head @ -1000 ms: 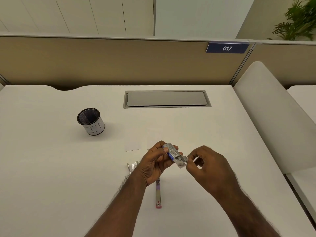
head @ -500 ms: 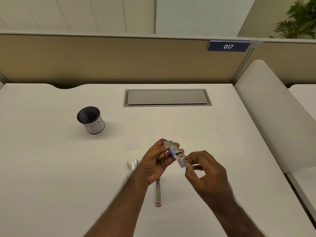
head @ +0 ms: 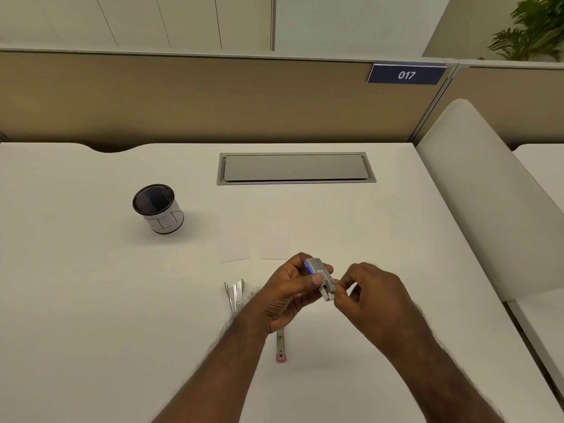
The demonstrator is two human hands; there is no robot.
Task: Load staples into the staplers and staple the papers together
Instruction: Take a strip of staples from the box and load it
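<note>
My left hand (head: 287,294) holds a small grey and blue staple box (head: 319,274) above the white desk (head: 91,300). My right hand (head: 369,297) pinches at the box's open lower end with thumb and forefinger. A pink stapler (head: 280,346) lies on the desk under my left wrist, mostly hidden. A silver stapler (head: 234,296), opened out, lies to the left of my left hand. Two small white papers (head: 233,244) (head: 274,241) lie side by side just beyond my hands.
A black mesh pen cup (head: 158,207) with a white label stands at the left. A grey cable hatch (head: 294,167) sits at the desk's back, under a tan partition. A white chair back (head: 488,193) rises at the right edge.
My right hand has come in to the box's open end and pinches there. Both hands stay at about the same spot above the desk.
</note>
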